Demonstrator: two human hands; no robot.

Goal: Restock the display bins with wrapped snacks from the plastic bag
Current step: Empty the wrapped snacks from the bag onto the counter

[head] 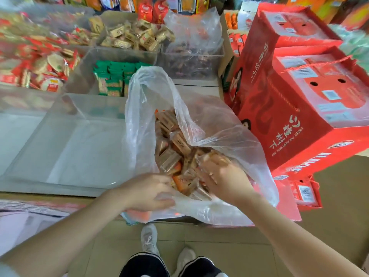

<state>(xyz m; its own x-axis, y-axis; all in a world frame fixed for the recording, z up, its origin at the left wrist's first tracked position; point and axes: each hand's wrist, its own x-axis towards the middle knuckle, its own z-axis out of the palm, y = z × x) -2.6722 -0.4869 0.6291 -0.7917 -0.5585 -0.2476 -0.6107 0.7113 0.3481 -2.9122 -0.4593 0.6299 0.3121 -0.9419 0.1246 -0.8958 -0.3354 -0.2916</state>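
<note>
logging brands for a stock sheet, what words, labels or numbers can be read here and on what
"UNDER THE HAWTHORN TREE": on the side of the big red gift box, printed upside down to this view, beside large Chinese characters.
Large white letters lower on the same box: cut off, not readable.
Barcode stickers on the box tops: too small.
Print on the brown wrapped snacks in the plastic bag: blurred.
Bin snack wrappers: blurred.

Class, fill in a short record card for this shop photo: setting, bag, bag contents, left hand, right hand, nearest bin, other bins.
setting: snack display with clear bins
bag: clear plastic bag, mouth open
bag contents: brown and orange wrapped snacks
left hand: at the bag's near edge, on snacks
right hand: inside the bag, among snacks
nearest bin: empty bin
other bins: green packets; tan packets
</note>
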